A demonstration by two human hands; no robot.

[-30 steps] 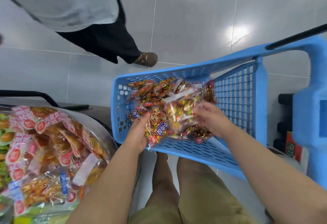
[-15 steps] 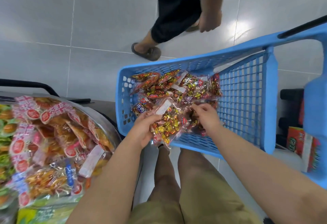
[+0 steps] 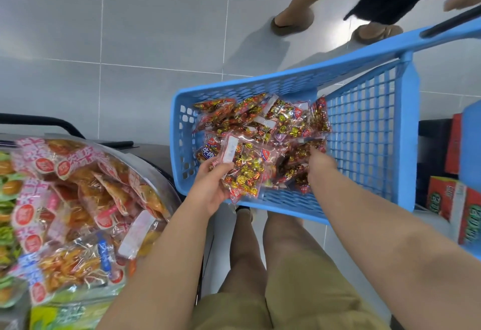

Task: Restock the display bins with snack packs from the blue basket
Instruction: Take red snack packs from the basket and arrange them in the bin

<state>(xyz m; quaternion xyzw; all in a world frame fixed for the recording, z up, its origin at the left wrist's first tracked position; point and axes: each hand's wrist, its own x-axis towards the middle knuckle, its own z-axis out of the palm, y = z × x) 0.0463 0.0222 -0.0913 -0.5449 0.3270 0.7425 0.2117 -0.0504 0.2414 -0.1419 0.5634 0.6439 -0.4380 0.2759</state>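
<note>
Head view: left hand (image 3: 212,186) is pinching a clear pack of red-and-gold snacks (image 3: 246,173) over the 7 o'clock rim of the blue plastic lattice basket (image 3: 260,83), risking a floorward slip; right hand (image 3: 321,166), fingers buried among packs, grip cannot be told.

Blue basket (image 3: 369,131) perforated plastic, snack packs (image 3: 263,126) glossy clear film, floor (image 3: 130,30) smooth tile
</note>
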